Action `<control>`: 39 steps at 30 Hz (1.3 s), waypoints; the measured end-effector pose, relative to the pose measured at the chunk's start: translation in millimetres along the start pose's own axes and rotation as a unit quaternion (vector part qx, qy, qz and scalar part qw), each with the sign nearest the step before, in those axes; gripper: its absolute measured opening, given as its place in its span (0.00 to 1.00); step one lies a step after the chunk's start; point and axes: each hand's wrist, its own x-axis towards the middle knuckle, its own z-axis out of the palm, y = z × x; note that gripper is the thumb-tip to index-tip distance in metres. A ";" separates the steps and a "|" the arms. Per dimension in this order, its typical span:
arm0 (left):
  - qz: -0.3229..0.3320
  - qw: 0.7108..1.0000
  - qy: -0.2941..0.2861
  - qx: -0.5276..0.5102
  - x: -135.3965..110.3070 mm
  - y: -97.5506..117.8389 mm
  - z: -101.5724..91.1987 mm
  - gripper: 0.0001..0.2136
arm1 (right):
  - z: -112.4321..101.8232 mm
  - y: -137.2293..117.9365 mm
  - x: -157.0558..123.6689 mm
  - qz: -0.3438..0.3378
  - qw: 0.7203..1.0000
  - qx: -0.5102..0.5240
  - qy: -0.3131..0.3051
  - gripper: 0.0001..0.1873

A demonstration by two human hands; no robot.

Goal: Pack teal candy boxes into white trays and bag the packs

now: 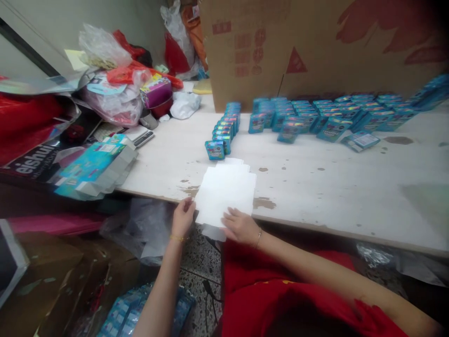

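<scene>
A white, unfolded cardboard carton blank [226,192] lies plain side up at the table's front edge, its near flap sticking out past the edge. My left hand [184,216] is at its left side, fingers bent and pinched at the border. On the near right part of the blank rests my right hand [241,227], fingers stretched out over the surface. Just beyond the blank, a row of small blue boxes [214,150] runs away from me.
Many more blue boxes [333,128] stand in rows at the back right, before a large brown carton [315,51]. A stack of blue printed carton blanks [96,161] is at the left edge. Plastic bags [119,98] crowd the back left. Packed blue boxes [129,309] sit below the table.
</scene>
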 end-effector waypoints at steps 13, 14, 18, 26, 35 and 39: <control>-0.028 0.999 -0.022 0.034 -66.9 -34.7 -2.7 0.18 | 16.8 -17.1 -9.8 0.036 0.996 -0.066 -0.048 0.40; -0.029 0.999 -0.025 0.025 -69.7 -37.3 0.9 0.18 | 17.7 -19.4 -10.0 0.042 0.995 -0.075 -0.058 0.41; -0.032 0.999 -0.012 0.014 -74.5 -40.4 6.0 0.16 | 18.3 -25.3 -7.9 0.062 0.988 -0.101 -0.098 0.35; -0.036 0.999 -0.019 -0.009 -77.8 -42.6 0.0 0.16 | 15.1 -31.3 -5.7 0.069 0.981 -0.113 -0.140 0.35; -0.045 0.999 -0.018 -0.021 -80.7 -46.5 -0.9 0.16 | 1.7 -29.8 -0.1 0.055 0.977 -0.106 -0.176 0.35; 0.016 0.999 0.029 -0.015 -83.9 -33.0 -4.6 0.16 | 0.4 -26.8 3.2 0.042 0.978 -0.093 -0.182 0.32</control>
